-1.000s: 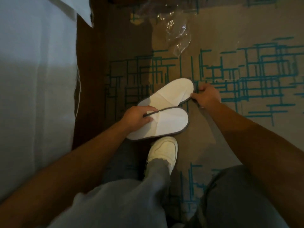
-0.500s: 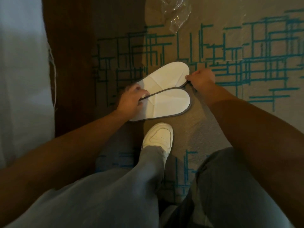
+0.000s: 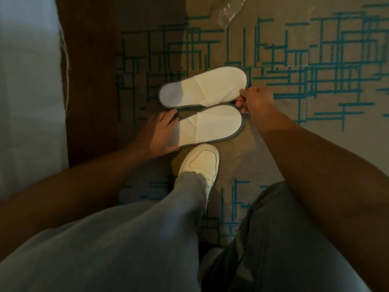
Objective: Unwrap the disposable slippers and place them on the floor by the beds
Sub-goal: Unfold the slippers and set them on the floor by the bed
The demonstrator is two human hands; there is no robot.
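Head view shows both unwrapped slippers [image 3: 202, 106] flat on the carpet [image 3: 252, 157] beside the bed [image 3: 27, 91], the plastic wrapper [image 3: 230, 11] discarded, the left hand [image 3: 160, 133] resting loose-fingered on the near slipper's heel while the right hand [image 3: 255, 99] pinches the toe rims, so only final straightening seems left.

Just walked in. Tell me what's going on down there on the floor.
A person is crouched beside a bed, setting out a pair of white disposable slippers on the patterned carpet. The far slipper and near slipper lie flat, side by side. The left hand rests on the near slipper's heel end; the right hand pinches at the toe ends. The clear plastic wrapper lies discarded further off. The person's white sneaker stands just behind the slippers.
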